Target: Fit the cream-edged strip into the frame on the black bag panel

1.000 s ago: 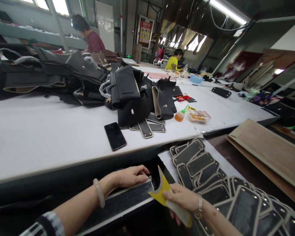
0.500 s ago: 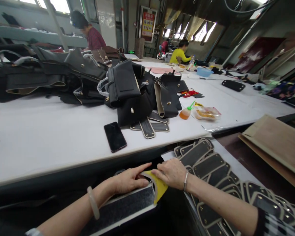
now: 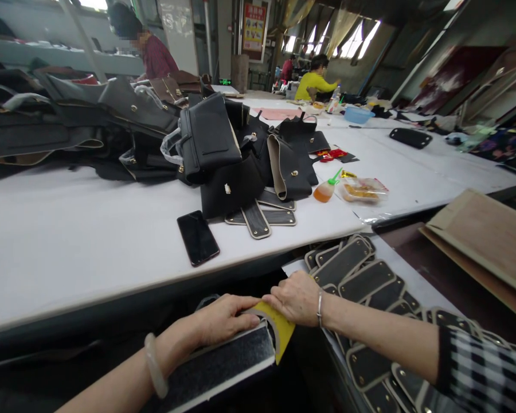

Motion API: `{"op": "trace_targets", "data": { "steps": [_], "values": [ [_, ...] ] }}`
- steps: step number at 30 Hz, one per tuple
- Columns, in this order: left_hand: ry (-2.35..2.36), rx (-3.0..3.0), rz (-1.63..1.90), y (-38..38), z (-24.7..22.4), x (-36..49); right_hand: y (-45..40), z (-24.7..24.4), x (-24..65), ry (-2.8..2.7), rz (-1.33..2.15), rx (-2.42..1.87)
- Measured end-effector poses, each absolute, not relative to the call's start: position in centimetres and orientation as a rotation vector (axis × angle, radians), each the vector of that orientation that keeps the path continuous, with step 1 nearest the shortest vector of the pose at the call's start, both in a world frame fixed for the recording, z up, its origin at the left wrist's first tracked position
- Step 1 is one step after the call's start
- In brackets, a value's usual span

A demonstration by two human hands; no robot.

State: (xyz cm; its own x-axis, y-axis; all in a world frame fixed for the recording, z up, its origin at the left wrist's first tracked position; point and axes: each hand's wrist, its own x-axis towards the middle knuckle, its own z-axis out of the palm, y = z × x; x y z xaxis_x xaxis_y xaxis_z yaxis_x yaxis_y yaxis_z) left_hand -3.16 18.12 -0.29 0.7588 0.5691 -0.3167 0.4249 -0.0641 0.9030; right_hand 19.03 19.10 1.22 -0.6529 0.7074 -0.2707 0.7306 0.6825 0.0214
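Observation:
A long dark panel with pale edges (image 3: 223,367) slants across the bottom middle, its lower left end running out of view. Along its upper edge lies my left hand (image 3: 221,321), closed over that edge, thumb on the near side and fingertips reaching the yellow piece. A bent yellow sheet-like piece (image 3: 284,335) curves round the panel's right end. My right hand (image 3: 298,298) pinches its top between thumb and fingers. The exact kind of both pieces is unclear, and the left fingers' far side is hidden.
Dark strips with pale borders and studs (image 3: 365,281) lie heaped at right beside a cardboard piece (image 3: 485,235). On the white table (image 3: 90,241) are a phone (image 3: 198,237), black handbags (image 3: 210,137), an orange-filled bottle (image 3: 324,190) and a plastic food box (image 3: 363,190). Co-workers sit farther back.
My left index finger, raised and pointing before, has come down against the yellow piece. My right hand has shifted slightly left and up, still on the yellow piece. The view has shifted a little.

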Motion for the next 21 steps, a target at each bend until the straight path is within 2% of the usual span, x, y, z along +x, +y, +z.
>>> {"op": "trace_targets", "data": {
  "steps": [11,21],
  "values": [
    [0.822,1.873,0.151,17.5,0.3,-2.9,18.3,1.5,18.4,2.555,-0.212,1.183],
    [0.852,1.880,0.142,16.8,-0.3,-3.4,14.4,1.0,17.1,2.502,-0.280,1.470]
  ]
}}
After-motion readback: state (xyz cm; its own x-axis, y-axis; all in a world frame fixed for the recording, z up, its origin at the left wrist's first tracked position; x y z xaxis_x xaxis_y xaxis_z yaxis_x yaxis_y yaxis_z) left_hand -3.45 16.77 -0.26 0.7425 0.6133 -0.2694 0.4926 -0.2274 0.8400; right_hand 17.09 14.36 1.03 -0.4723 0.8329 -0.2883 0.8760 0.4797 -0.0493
